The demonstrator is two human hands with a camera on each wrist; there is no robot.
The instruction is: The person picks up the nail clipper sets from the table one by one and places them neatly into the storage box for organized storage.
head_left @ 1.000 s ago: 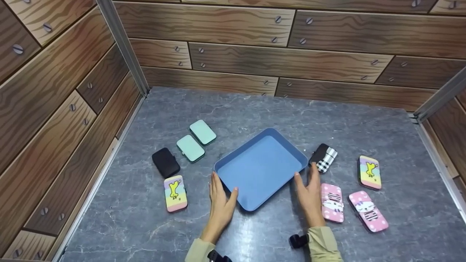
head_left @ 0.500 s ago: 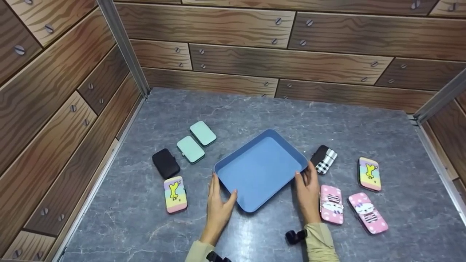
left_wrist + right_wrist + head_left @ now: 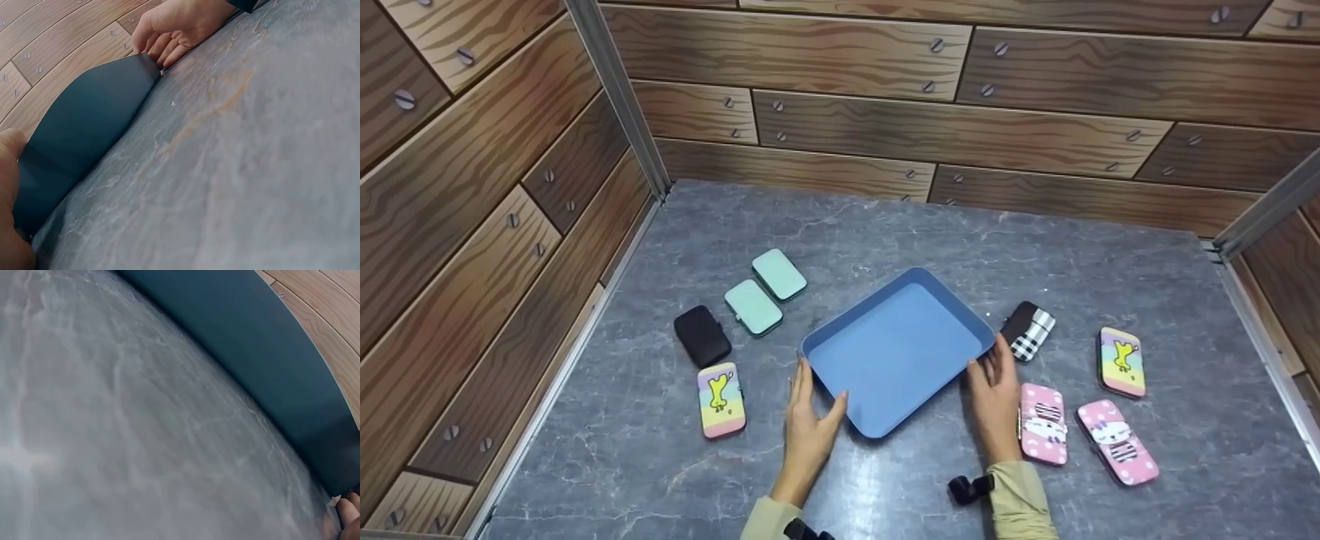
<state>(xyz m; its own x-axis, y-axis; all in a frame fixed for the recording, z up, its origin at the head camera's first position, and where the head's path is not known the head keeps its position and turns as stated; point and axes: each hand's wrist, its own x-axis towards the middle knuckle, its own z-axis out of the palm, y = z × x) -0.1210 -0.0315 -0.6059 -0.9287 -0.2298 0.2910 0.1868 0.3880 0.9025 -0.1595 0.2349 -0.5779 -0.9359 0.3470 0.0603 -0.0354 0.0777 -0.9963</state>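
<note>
A blue rectangular tray [image 3: 896, 352] lies turned at an angle on the grey marbled surface, nothing in it. My left hand [image 3: 808, 431] touches its left corner and lower-left wall, fingers straight and thumb spread apart. At the right corner, my right hand [image 3: 996, 397] holds the tray, with the thumb on the near wall. In the left wrist view, the fingers of the right hand [image 3: 180, 25] curl at the tray corner. The right wrist view shows the tray's outer wall [image 3: 247, 343] and a few fingertips at the lower right edge.
Left of the tray lie two mint cases [image 3: 754, 307], a black case [image 3: 702, 335] and a rainbow case [image 3: 721, 400]. On its right are a black case with checks [image 3: 1029, 331], another rainbow case [image 3: 1120, 361] and two pink cases [image 3: 1043, 424]. Wood-patterned walls [image 3: 840, 124] enclose the surface.
My right hand has shifted slightly left and closed in on the tray's right corner. The left hand has barely moved, and the tray stays in place.
</note>
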